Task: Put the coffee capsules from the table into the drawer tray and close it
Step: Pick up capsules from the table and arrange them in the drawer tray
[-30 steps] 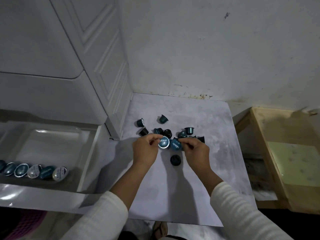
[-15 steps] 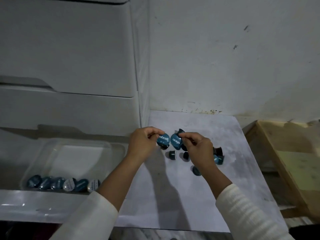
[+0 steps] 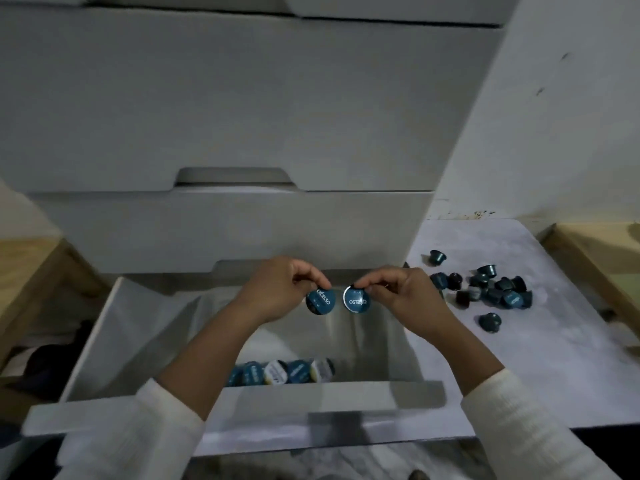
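Observation:
My left hand [image 3: 277, 289] pinches a blue coffee capsule [image 3: 320, 301] by its rim, foil lid toward me. My right hand [image 3: 405, 292] pinches a second blue capsule [image 3: 356, 299] the same way. Both capsules hang side by side above the open white drawer [image 3: 114, 327] and its clear plastic tray [image 3: 377, 327]. A row of several capsules [image 3: 284, 371] lies along the tray's near wall. Several more dark blue capsules [image 3: 491, 289] lie scattered on the grey table [image 3: 554, 368] to the right of the drawer.
Shut white drawers [image 3: 225, 116] of the cabinet rise behind the open one. A white wall [image 3: 571, 116] stands behind the table. A wooden frame [image 3: 599, 251] borders the table's right side, and another wooden piece [image 3: 31, 271] stands at the left.
Both hands have carried their capsules left from above the table to above the open drawer tray. The view has swung left, so the drawer is now in the middle.

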Motion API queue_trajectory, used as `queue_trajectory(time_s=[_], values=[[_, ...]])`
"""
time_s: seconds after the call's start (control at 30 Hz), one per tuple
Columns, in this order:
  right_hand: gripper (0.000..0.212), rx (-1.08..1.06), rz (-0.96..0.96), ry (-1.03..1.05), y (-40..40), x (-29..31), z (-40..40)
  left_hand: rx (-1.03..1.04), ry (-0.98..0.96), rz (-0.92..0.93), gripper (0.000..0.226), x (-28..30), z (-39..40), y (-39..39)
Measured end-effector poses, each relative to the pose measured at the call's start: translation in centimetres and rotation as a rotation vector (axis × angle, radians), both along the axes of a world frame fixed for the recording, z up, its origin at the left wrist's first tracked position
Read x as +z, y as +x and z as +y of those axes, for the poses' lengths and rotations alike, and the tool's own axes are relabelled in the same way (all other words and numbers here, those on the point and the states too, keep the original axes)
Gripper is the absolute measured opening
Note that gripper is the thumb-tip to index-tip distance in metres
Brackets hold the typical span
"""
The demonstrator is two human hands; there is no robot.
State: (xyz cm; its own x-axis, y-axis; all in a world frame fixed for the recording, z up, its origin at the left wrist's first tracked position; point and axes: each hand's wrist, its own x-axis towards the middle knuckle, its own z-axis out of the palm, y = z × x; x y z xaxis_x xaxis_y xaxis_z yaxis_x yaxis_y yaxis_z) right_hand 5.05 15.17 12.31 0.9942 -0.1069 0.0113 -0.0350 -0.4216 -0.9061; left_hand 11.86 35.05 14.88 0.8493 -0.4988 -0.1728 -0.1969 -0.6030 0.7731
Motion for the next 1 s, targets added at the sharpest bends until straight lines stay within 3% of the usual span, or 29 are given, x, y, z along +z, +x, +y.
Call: queue_trajectory(time_s=[0.37, 0.7, 1.0], values=[[0.018, 0.226, 0.218, -0.221, 5.0, -3.3, 13.8, -0.080, 0.336, 0.026, 0.025, -5.0, 13.5, 3.7], [0.017, 0.302, 0.367, -0.381, 7.6, -6.8, 17.3, -0.155, 0.502, 0.019, 0.032, -8.4, 14.8, 4.3], [0.017, 0.297, 0.465, -0.384, 8.2, -7.6, 18.2, -0.159, 0.540, -0.060, 0.028, -8.1, 14.2, 4.2]])
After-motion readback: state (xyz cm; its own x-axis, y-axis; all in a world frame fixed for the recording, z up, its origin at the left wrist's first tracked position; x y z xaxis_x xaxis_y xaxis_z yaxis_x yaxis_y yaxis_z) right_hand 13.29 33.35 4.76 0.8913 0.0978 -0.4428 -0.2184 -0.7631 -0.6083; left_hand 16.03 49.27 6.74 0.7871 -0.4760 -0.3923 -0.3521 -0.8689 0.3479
